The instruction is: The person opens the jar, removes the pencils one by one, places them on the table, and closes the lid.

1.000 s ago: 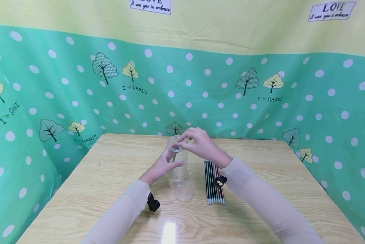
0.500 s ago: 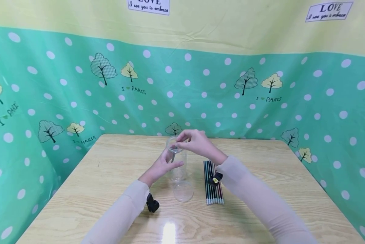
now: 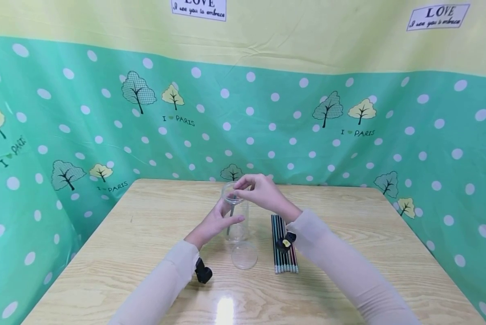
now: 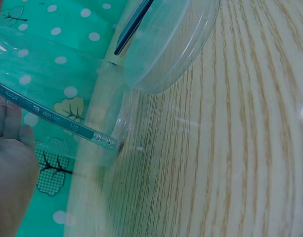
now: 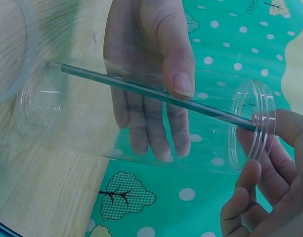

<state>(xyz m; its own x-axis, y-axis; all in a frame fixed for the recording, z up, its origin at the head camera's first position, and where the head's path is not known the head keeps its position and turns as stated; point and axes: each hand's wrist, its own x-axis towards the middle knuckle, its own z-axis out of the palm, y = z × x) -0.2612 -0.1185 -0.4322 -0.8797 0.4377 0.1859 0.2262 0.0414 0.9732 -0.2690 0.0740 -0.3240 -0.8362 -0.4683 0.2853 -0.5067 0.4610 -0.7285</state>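
A clear plastic jar [image 3: 244, 216] stands upright at mid-table with its mouth uncovered. My left hand [image 3: 215, 223] grips its side, thumb on the near face and fingers round the far one, as the right wrist view shows. Inside the jar leans a dark green pencil [image 5: 156, 94], its eraser end low by the jar's base in the left wrist view. At the mouth, my right hand [image 3: 262, 193] pinches the pencil's upper end, fingertips right at the rim. The clear round lid [image 3: 244, 255] lies on the table just in front of the jar.
A row of several striped pencils [image 3: 282, 264] lies right of the jar, partly under the right wrist's camera [image 3: 286, 242]. The wooden table [image 3: 165, 203] ends at a green and yellow curtain [image 3: 210, 149] behind it.
The pencil has gone lower into the jar, its eraser end now near the base. My right hand has shifted slightly down and left; my left hand keeps its grip on the jar.
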